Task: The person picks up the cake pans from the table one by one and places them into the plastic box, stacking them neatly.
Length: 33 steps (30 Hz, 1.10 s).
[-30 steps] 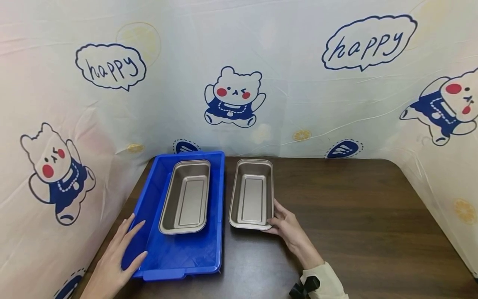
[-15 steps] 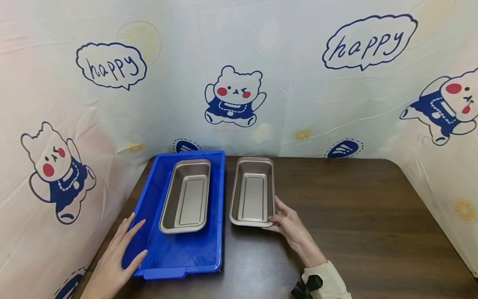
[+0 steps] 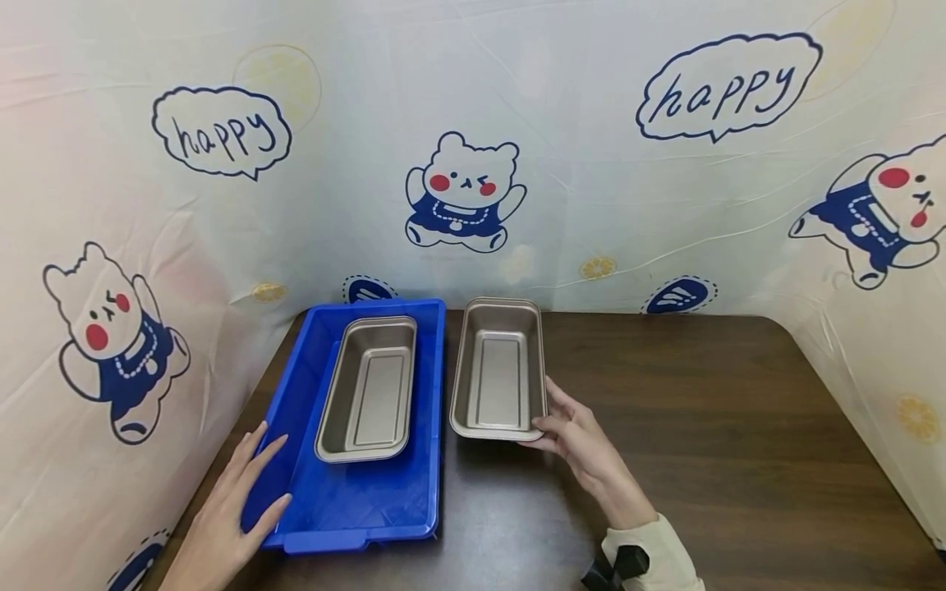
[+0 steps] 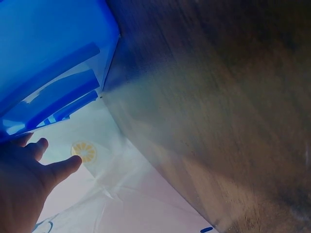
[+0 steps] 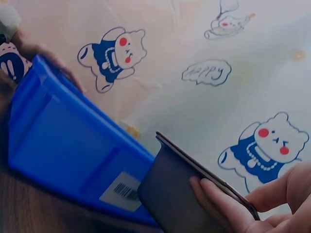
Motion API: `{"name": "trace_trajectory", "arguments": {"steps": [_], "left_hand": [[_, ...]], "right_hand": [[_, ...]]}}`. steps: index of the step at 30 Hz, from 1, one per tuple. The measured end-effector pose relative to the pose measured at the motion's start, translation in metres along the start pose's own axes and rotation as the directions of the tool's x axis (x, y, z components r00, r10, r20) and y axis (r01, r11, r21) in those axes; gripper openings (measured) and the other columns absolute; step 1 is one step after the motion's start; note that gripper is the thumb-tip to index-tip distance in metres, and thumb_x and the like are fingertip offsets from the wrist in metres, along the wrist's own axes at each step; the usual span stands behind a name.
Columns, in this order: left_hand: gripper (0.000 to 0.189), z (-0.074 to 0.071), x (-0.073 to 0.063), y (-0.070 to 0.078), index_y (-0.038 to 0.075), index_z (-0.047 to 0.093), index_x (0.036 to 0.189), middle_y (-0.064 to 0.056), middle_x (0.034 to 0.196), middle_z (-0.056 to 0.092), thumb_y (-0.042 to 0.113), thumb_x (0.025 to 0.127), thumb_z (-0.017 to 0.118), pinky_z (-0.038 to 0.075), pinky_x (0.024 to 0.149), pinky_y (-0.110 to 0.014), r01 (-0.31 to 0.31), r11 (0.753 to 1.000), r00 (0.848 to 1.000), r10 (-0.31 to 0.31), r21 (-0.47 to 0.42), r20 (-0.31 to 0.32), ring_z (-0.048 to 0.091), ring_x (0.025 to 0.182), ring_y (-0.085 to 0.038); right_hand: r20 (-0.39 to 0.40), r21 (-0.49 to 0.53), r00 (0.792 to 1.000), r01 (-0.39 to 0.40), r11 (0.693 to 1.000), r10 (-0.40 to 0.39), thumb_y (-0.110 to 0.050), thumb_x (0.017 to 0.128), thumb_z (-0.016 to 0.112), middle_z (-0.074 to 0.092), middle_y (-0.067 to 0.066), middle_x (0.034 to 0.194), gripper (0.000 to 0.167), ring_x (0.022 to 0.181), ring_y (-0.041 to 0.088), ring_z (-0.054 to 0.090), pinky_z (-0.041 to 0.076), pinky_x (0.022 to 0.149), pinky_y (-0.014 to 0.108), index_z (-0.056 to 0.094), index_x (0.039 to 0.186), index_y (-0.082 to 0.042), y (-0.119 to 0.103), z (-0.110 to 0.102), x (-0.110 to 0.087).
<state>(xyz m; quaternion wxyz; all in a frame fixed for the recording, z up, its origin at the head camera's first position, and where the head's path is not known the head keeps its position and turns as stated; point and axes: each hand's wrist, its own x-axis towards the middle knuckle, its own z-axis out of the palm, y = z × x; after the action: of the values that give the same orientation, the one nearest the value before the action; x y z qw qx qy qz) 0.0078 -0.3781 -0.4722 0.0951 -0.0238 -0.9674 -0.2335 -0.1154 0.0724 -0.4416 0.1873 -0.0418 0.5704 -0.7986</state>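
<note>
My right hand (image 3: 584, 451) grips a bronze-coloured loaf pan (image 3: 500, 382) at its near right corner, thumb over the rim and fingers against the outer wall. In the right wrist view this loaf pan (image 5: 177, 187) is seen side-on, with fingers (image 5: 218, 199) along its wall. It appears raised above the table, right of a blue tray (image 3: 332, 501). A second, similar loaf pan (image 3: 375, 394) lies inside that tray. At the tray's left rim rests my left hand (image 3: 225, 509), fingers spread and holding nothing; its thumb and fingertips (image 4: 68, 167) show in the left wrist view.
The dark wooden table (image 3: 724, 443) extends to the right of both pans. A patterned cloth (image 3: 576, 189) with bears and "happy" bubbles hangs along the back and sides. On the tray's outer wall there is a barcode label (image 5: 121, 191).
My right hand and its loaf pan have risen slightly and shifted a little away from me. The left hand, the tray and the pan inside stay where they were.
</note>
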Motion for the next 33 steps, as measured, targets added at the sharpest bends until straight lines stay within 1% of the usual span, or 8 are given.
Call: {"name": "trace_trajectory", "arguments": {"steps": [6,11,21,27,33], "left_hand": [[0.075,0.001,0.0,-0.001,0.018,0.039,0.163,-0.007,0.178,0.012,0.032,0.098,0.074,0.017,0.104,-0.091,-0.005,1.0,1.0,0.005,-0.006,-0.001,0.007,0.161,-0.047],[0.075,0.0,0.0,-0.001,0.018,0.039,0.163,-0.007,0.178,0.012,0.03,0.098,0.074,0.016,0.105,-0.091,-0.015,1.0,1.0,0.014,-0.016,-0.009,0.006,0.161,-0.047],[0.075,0.0,0.0,0.0,0.018,0.039,0.164,-0.007,0.177,0.013,0.029,0.098,0.074,0.018,0.103,-0.091,-0.015,1.0,1.0,0.015,-0.011,-0.008,0.007,0.161,-0.047],[0.075,0.0,0.0,-0.001,0.02,0.039,0.164,-0.006,0.177,0.014,0.03,0.099,0.074,0.018,0.104,-0.091,-0.015,1.0,1.0,0.014,-0.012,-0.011,0.007,0.161,-0.045],[0.074,0.0,0.0,-0.002,0.019,0.04,0.163,-0.006,0.177,0.014,0.029,0.099,0.074,0.018,0.104,-0.091,-0.023,1.0,1.0,0.022,-0.021,-0.015,0.007,0.161,-0.044]], "right_hand": [[0.026,0.0,1.0,0.005,1.0,-0.005,0.013,0.098,0.045,0.027,0.035,0.165,0.079,0.126,0.036,0.062,0.061,0.093,0.036,0.01,0.168,0.001,-0.011,0.006,-0.003],[0.029,0.0,1.0,0.006,1.0,-0.006,0.012,0.098,0.046,0.03,0.034,0.165,0.079,0.128,0.036,0.061,0.061,0.093,0.035,0.011,0.168,-0.001,-0.021,0.013,-0.004],[0.029,0.025,0.999,0.046,0.999,-0.046,0.013,0.094,0.047,0.035,0.034,0.162,0.081,0.119,0.03,0.066,0.062,0.089,0.034,0.017,0.167,0.0,-0.034,0.033,0.0],[0.026,0.014,0.998,0.055,0.998,-0.055,0.012,0.092,0.049,0.041,0.034,0.158,0.081,0.111,0.025,0.07,0.063,0.087,0.033,0.022,0.167,-0.001,-0.039,0.048,0.004],[0.036,0.019,0.998,0.05,0.999,-0.051,0.013,0.091,0.047,0.043,0.034,0.157,0.08,0.113,0.028,0.069,0.063,0.085,0.033,0.023,0.167,-0.001,-0.04,0.062,0.009]]}}
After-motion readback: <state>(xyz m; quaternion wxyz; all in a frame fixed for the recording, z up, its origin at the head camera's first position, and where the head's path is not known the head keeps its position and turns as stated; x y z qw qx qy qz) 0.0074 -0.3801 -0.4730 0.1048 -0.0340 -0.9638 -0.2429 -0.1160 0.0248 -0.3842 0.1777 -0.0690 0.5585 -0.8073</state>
